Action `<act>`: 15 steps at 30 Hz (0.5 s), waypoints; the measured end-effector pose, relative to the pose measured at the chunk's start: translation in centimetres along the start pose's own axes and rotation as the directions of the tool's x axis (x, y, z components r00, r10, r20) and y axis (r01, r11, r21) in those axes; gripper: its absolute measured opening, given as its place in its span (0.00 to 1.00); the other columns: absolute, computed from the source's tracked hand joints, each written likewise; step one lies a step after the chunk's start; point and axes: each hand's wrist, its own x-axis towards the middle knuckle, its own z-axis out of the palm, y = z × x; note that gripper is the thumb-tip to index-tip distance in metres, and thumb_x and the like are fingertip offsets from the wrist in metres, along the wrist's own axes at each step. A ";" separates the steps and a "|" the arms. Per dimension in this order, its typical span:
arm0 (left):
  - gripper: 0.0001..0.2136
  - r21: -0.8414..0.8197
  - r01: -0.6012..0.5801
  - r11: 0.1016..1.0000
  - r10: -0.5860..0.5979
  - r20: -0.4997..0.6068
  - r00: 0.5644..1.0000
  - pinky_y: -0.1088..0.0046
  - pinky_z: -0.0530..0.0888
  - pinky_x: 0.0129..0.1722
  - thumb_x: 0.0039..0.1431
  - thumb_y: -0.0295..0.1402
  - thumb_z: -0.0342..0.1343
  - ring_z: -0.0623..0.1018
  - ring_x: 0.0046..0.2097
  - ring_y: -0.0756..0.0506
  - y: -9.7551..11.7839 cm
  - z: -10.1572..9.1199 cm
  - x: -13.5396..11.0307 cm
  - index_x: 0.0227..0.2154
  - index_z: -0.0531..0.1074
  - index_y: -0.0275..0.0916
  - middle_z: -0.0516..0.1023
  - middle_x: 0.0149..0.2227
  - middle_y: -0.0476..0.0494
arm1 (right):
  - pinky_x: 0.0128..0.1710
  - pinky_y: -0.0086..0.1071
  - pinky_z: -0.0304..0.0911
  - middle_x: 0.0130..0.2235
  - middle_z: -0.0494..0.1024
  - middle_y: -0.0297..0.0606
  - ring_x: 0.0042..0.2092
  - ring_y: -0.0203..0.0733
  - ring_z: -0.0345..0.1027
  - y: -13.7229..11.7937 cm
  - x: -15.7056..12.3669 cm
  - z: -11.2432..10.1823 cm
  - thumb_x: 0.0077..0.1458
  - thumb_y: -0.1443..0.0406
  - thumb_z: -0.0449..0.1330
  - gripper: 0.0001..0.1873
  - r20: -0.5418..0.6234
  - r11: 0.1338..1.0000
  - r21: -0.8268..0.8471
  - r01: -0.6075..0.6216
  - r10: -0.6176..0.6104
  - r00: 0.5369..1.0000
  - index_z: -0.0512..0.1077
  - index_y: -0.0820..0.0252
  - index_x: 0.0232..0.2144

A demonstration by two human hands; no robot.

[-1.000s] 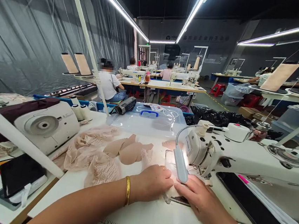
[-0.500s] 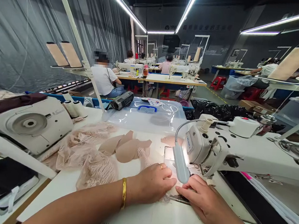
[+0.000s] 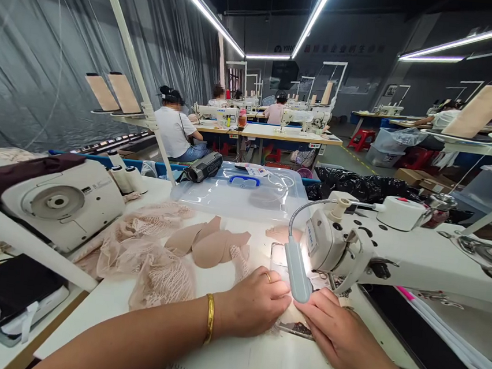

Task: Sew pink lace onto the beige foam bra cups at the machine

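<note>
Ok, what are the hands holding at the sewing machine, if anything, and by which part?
Cannot be told: pale fabric shows between the left hand and right hand, but any grip is hidden.

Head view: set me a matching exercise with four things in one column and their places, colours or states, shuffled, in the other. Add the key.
Things:
1. left hand
2. lamp
3. clear plastic box
4. phone

Places, colours or states:
A. black, to the right of the right hand
B. has a blue handle
C. wears a ring
D. grey and tilted, on a bent neck

Right pairs: 1-C, 2-D, 3-B, 4-A
</note>
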 end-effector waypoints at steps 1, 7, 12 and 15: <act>0.05 -0.005 -0.020 1.000 0.020 -0.013 1.000 0.64 0.64 0.40 0.65 0.26 0.54 0.69 0.38 0.45 0.0 0.0 0.1 0.32 0.67 0.38 0.74 0.35 0.46 | 0.35 0.34 0.67 0.38 0.75 0.38 0.39 0.45 0.71 0.0 0.0 0.1 0.71 0.69 0.50 0.16 -0.008 1.000 -0.011 -0.006 0.006 1.000 0.75 0.49 0.50; 0.07 -0.011 -0.025 1.000 0.025 0.032 0.999 0.64 0.65 0.39 0.61 0.26 0.56 0.70 0.37 0.45 -0.4 0.5 0.6 0.29 0.66 0.39 0.76 0.34 0.47 | 0.30 0.33 0.66 0.35 0.73 0.36 0.35 0.43 0.71 0.2 0.3 0.7 0.72 0.69 0.47 0.15 -0.051 0.995 -0.101 0.025 -0.031 0.998 0.73 0.50 0.43; 0.05 -0.013 0.004 1.000 -0.003 0.107 0.994 0.64 0.67 0.36 0.61 0.24 0.56 0.72 0.38 0.44 -0.9 0.9 1.4 0.31 0.68 0.39 0.77 0.36 0.45 | 0.20 0.30 0.59 0.33 0.73 0.36 0.33 0.43 0.72 0.5 0.6 1.0 0.71 0.69 0.47 0.14 -0.125 0.986 -0.167 -0.002 -0.019 0.992 0.69 0.51 0.37; 0.07 -0.010 0.006 1.000 -0.005 0.129 0.992 0.64 0.68 0.37 0.61 0.25 0.56 0.71 0.37 0.44 -1.3 1.1 2.0 0.28 0.67 0.39 0.77 0.35 0.46 | 0.19 0.29 0.57 0.36 0.76 0.38 0.36 0.42 0.75 0.7 0.7 1.1 0.71 0.68 0.48 0.13 -0.137 0.984 -0.177 -0.007 -0.017 0.990 0.68 0.51 0.35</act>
